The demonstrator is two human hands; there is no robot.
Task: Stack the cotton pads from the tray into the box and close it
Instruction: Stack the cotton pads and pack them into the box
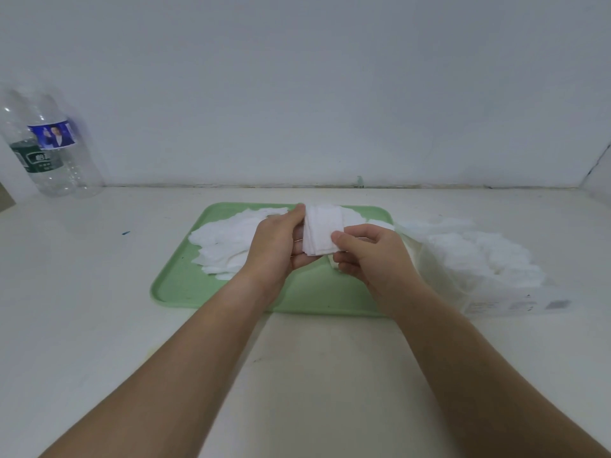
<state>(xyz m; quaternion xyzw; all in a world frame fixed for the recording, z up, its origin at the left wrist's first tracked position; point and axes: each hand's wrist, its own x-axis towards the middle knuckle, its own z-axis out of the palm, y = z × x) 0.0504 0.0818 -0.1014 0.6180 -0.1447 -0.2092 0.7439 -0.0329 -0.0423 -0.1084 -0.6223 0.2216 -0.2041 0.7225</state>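
Note:
A pale green tray lies on the white table in front of me. Loose white cotton pads are heaped on its far left part. Above the tray's middle my left hand and my right hand together hold a small stack of white pads; the left thumb and fingers curl round its left side and the right thumb and fingers pinch its right edge. Just right of the tray stands the white box, open on top and filled with rumpled white pads.
Two clear plastic bottles with labels stand at the far left against the white wall. The wall runs along the table's back edge. The box sits close against the tray's right rim.

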